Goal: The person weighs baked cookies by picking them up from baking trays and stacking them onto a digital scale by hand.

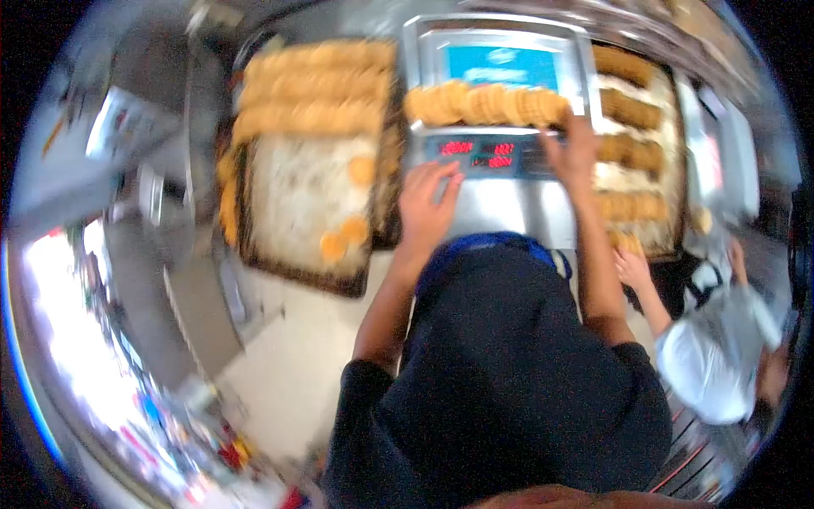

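A row of round golden cookies stands on edge across the metal tray of a digital scale. Below the row, the scale's display glows with red digits. My left hand is at the display's left side, its fingers stretched out and holding nothing. At the row's right end is my right hand, thumb and fingers apart. Blur hides whether its fingertips press on the last cookies.
To the left, a baking tray carries rows of cookies at its far end and a few loose ones. On the right, another baking tray holds several cookie rows. A co-worker's hand reaches that tray's near edge.
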Action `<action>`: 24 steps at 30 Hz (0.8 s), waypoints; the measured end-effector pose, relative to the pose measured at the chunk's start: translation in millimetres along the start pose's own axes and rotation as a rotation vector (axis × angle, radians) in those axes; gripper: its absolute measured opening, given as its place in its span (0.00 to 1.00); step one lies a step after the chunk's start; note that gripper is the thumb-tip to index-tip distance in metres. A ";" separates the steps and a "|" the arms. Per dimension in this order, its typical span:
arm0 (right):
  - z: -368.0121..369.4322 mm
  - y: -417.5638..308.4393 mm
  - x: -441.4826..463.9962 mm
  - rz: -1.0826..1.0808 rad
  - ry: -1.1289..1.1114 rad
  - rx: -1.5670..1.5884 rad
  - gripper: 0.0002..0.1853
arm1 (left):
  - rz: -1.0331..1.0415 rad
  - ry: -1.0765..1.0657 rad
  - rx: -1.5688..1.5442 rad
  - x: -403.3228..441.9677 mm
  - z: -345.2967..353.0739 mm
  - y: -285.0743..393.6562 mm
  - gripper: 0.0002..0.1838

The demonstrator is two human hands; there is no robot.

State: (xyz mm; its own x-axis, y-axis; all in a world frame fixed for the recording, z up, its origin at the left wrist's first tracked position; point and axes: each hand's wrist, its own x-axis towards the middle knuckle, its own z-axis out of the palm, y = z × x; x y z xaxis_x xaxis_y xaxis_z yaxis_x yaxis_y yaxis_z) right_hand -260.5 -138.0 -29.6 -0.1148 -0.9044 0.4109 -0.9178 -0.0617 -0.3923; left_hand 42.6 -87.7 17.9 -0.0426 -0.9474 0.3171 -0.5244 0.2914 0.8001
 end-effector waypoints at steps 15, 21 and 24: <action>-7.4 -119.9 -27.8 -0.091 0.062 0.487 0.14 | -0.639 -0.106 0.808 -121.6 -171.4 -111.9 0.30; -23.5 -129.1 -35.4 -0.061 0.064 0.521 0.10 | -0.748 -0.209 0.365 -91.8 -192.0 -88.1 0.19; -32.0 -119.5 -51.3 -0.027 0.024 0.505 0.09 | -0.580 -0.218 0.298 -89.1 -171.7 -104.5 0.18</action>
State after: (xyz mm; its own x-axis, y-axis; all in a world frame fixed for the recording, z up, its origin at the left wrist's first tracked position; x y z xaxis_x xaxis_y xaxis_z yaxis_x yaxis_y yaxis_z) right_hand -157.1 -70.7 22.5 -0.1075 -0.8902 0.4427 -0.6228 -0.2867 -0.7279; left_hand 247.2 -11.0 -6.6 0.1621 -0.9533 -0.2550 -0.7246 -0.2904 0.6250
